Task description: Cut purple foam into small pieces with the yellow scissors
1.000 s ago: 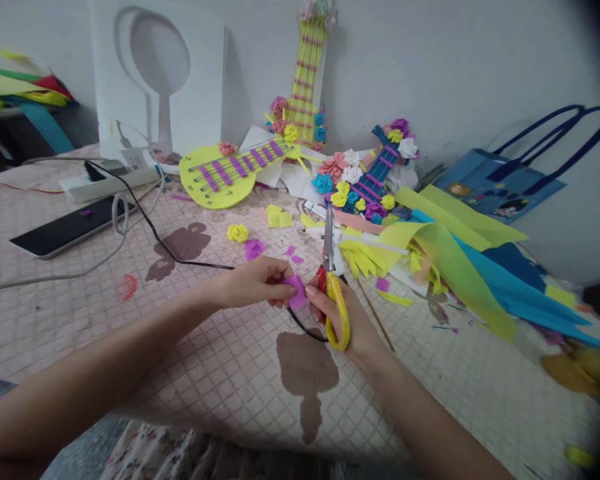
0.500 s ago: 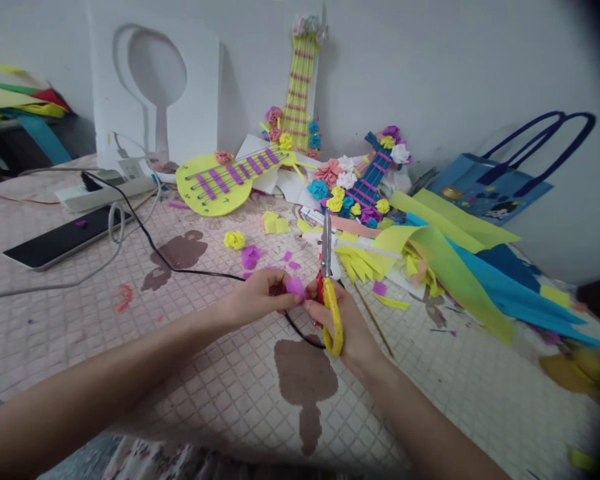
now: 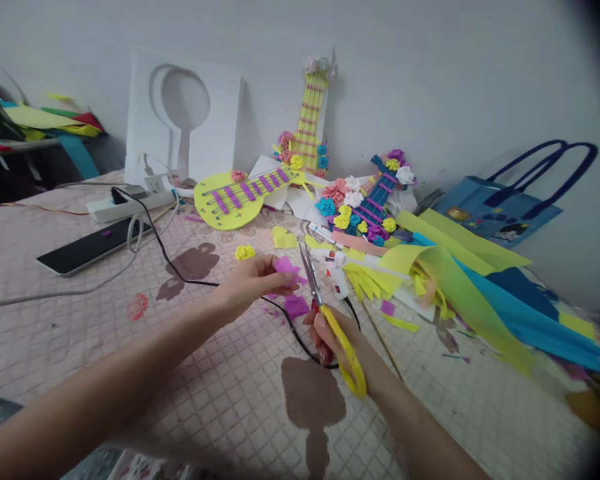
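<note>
Pinching purple paper [image 3: 285, 265] in my left hand [image 3: 253, 283], fingers clamped on it, holding it above table [image 3: 205, 393]. My right hand [image 3: 347, 337] gripping scissors [image 3: 333, 323], fingers closed round handles, blades slightly parted, pointing away from me. Glue gun [image 3: 340, 284] lying just beyond right hand, yellow flower [image 3: 245, 252] sitting beyond left.

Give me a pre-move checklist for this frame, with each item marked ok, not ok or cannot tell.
1. Left hand holding the purple paper: ok.
2. Right hand holding the scissors: ok.
3. Scissors apart from left hand: ok, a gap shows.
4. Black cord clear of both hands: not ok, it passes behind them in this view.
5. Lower purple piece lying on the table: cannot tell.
6. Glue gun cool: cannot tell.
</note>
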Tool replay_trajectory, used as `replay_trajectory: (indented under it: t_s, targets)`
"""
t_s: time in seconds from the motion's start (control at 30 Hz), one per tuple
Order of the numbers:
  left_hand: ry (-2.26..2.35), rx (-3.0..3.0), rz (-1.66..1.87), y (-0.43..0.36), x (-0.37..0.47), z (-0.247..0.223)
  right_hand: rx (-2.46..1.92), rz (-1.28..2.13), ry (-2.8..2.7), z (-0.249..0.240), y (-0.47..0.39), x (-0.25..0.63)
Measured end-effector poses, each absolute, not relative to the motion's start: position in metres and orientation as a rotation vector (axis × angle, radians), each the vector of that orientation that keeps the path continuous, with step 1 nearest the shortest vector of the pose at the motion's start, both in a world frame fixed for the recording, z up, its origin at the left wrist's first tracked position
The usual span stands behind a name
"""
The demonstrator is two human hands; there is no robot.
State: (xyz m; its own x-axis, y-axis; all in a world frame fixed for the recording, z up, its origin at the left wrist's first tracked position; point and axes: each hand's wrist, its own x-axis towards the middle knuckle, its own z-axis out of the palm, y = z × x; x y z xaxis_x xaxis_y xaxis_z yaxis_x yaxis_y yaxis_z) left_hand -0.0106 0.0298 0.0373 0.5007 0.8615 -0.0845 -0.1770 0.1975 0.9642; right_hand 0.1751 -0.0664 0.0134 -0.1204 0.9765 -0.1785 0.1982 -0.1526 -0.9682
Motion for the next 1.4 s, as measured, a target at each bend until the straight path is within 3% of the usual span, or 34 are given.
replay_trajectory:
  t_s: [1.4]
  targets:
    - [0.686,1.068,0.923,0.039,-0.021,0.042,-1.523,1.125,-1.673,0.01,-0.068,0.176]
